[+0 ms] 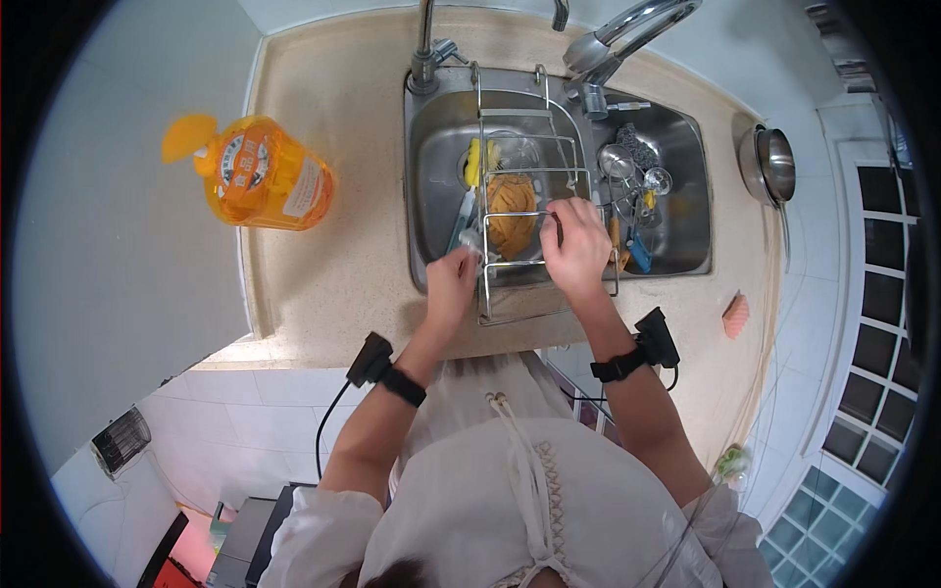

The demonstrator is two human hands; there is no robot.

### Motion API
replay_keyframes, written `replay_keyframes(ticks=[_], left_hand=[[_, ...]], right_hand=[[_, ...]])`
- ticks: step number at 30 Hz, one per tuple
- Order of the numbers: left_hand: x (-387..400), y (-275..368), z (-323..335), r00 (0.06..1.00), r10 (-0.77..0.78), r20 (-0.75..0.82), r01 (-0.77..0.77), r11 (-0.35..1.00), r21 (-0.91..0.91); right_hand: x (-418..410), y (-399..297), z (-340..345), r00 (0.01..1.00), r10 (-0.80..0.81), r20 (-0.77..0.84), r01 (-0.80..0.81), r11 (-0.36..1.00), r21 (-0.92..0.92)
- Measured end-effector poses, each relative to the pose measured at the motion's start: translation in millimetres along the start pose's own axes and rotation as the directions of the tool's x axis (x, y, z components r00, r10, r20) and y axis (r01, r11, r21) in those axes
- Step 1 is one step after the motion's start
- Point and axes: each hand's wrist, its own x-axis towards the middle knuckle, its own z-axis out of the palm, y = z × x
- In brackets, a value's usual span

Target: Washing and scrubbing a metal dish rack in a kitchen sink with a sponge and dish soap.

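A metal wire rack (534, 170) lies across the left basin of a steel double sink (434, 184). My right hand (579, 246) is closed around one of its rods, on the right side of the rack. At the rack's left rail is my left hand (452, 283), its fingers pinched on a small, pale, blurred thing (471, 239) that I cannot identify. Below the rack, in the basin, are a brown-yellow cloth (512, 209), a yellow item (474, 162) and a blue-and-white handled tool (463, 217).
The right basin holds a steel ladle (616, 161), a steel-wool scourer (637, 147) and several utensils. Two faucets rise behind the sink. An orange dish-soap bottle (268, 176) with its cap up stands left; a pink sponge (735, 316) lies right. Steel pots (777, 164) are at the back right.
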Motion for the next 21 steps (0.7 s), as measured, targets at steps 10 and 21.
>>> replay_keyframes(ticks=[10,21], left_hand=[[79,-14,19,0.989,-0.018,-0.147,-0.008,0.984,-0.175],[104,-27,39,0.963,-0.259,-0.072,0.175,0.807,-0.565]], right_hand=[[2,-6,2,1.000,0.006,0.016,-0.006,1.000,0.004],[5,-8,2,1.000,-0.001,0.023,0.000,1.000,0.023]])
